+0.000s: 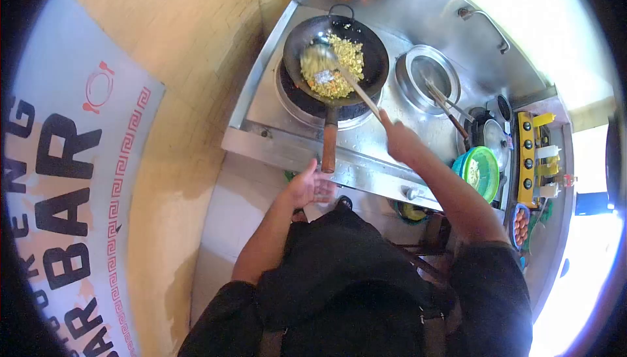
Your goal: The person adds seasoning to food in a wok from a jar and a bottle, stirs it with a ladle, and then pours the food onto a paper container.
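A black wok (375, 53) sits on the round burner, its wooden handle (329, 148) pointing toward me. Yellowish fried rice (346, 53) with orange bits lies inside it. My right hand (401, 141) is closed round the long handle of a wok ladle (359, 89), whose head is smeared by motion over the rice. Just below the end of the wok handle is my left hand (312, 187), fingers spread and holding nothing.
Right of the wok, a metal pot (418, 56) holds long-handled utensils. Farther right are a green basin (483, 161), a yellow rack (526, 154) with squeeze bottles, and a bowl of eggs (520, 225). A tap (486, 20) juts from the steel backsplash; a wall and banner (85, 180) stand left.
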Action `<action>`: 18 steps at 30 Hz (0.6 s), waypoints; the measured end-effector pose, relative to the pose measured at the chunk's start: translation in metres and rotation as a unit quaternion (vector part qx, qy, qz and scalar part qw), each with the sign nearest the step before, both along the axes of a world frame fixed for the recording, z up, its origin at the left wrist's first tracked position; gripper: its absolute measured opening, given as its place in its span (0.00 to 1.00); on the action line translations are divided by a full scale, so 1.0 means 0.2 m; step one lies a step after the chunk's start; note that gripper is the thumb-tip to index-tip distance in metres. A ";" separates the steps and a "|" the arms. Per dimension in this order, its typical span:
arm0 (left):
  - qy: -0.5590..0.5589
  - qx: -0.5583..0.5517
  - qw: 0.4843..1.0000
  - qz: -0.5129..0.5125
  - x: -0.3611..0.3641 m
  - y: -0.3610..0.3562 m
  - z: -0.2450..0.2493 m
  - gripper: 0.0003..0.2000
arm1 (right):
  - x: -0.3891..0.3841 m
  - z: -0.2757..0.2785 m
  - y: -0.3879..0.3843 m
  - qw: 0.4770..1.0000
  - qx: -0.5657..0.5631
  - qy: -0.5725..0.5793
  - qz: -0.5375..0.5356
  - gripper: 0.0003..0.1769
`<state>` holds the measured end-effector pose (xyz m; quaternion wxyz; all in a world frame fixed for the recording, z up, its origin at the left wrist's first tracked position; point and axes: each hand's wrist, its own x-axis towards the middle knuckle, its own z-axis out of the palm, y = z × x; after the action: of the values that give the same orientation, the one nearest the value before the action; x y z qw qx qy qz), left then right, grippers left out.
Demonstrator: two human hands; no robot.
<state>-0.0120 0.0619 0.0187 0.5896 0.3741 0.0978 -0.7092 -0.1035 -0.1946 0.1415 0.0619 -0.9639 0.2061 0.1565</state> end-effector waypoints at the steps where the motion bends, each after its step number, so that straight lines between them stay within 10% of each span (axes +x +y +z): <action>1: 0.010 0.000 1.000 0.016 0.05 -0.09 0.06 0.19 | -0.09 0.08 0.05 1.000 -0.002 -0.004 -0.002 0.38; 4: -0.001 -0.128 0.989 0.068 0.16 -0.42 -0.24 0.11 | -0.22 0.15 0.12 0.993 -0.062 0.099 -0.018 0.37; 8: -0.024 -0.055 0.987 0.147 -0.13 -0.47 0.32 0.08 | -0.15 0.21 -0.03 0.994 -0.099 0.039 -0.028 0.38; 14: 0.026 -0.076 0.989 0.125 -0.03 -0.43 0.24 0.08 | -0.34 0.70 -0.23 0.973 -0.216 0.036 0.067 0.34; 18: 0.037 -0.061 0.990 0.124 0.00 -0.45 0.19 0.08 | -0.35 0.40 -0.30 0.985 -0.144 0.090 -0.002 0.36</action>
<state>-0.0119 -0.0290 0.0558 0.6907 0.2961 0.1213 -0.6486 -0.1741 -0.2554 0.2220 -0.0966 -0.9444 0.2328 0.2113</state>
